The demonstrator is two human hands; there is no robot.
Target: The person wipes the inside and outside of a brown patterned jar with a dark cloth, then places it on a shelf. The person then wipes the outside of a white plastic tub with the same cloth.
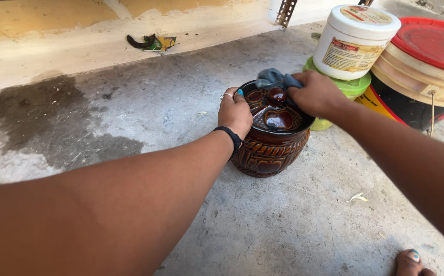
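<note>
Brown glazed pot (272,148) stands upright on the concrete floor (293,225), about mid-scene, its carved lid (277,110) seated on top. Left hand (235,113) is curled around the pot's left rim and shoulder, fingers bent over the edge of the lid, steadying it; a ring shows on one finger and a dark band sits at the wrist. Right hand (316,93) is closed on a grey-blue cloth (275,77), pressing it against the far part of the lid, near the knob at its centre. Judged step: wiping the lid's top surface, with the pot braced so it does not turn or slide. The glaze looks shiny (wet or merely glossy, cannot tell which). The recesses in the relief pattern near the lid's middle look likely to hold dirt, so the next move probably calls for working the cloth into those hollows with fingertip pressure while the left hand keeps a firm hold; too much sideways push could shift the lid off its seat. Just beyond the pot to the right: a white tub (354,41) stacked on a green container (350,88), and a bucket with a red lid (429,71). Dark damp patch (43,117) on the floor, far left.
</note>
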